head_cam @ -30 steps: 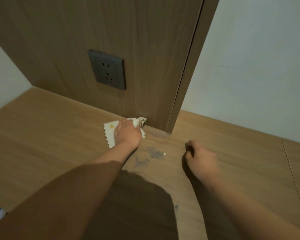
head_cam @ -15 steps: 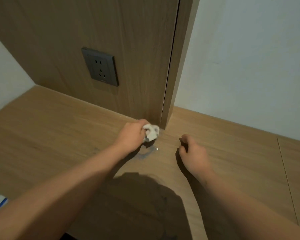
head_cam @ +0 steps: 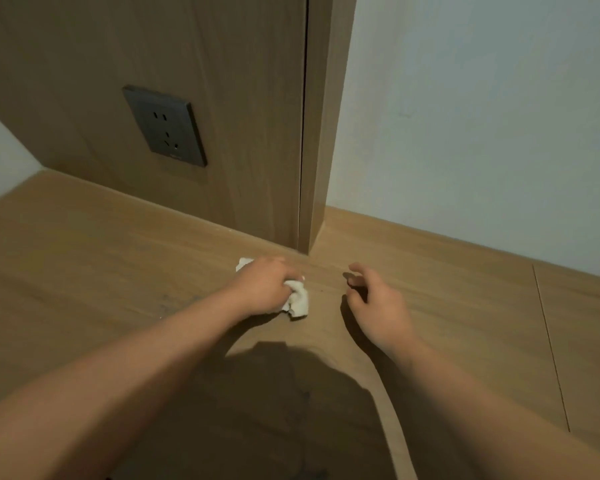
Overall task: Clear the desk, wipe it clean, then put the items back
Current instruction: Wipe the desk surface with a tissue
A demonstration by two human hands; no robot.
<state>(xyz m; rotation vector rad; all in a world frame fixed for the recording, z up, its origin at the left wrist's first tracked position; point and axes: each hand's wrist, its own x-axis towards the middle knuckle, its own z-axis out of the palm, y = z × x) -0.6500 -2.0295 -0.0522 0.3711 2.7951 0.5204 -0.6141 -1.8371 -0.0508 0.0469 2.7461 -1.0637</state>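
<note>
White cloth [head_cam: 297, 300]: my left hand [head_cam: 261, 289] is gripping it on the bench [head_cam: 84, 271]; my right hand [head_cam: 378, 308] is idling just right, loosely curled, empty.

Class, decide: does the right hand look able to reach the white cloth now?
Probably yes: the empty right hand is beside the cloth, bare desk between; the left hand grips it though.
</note>
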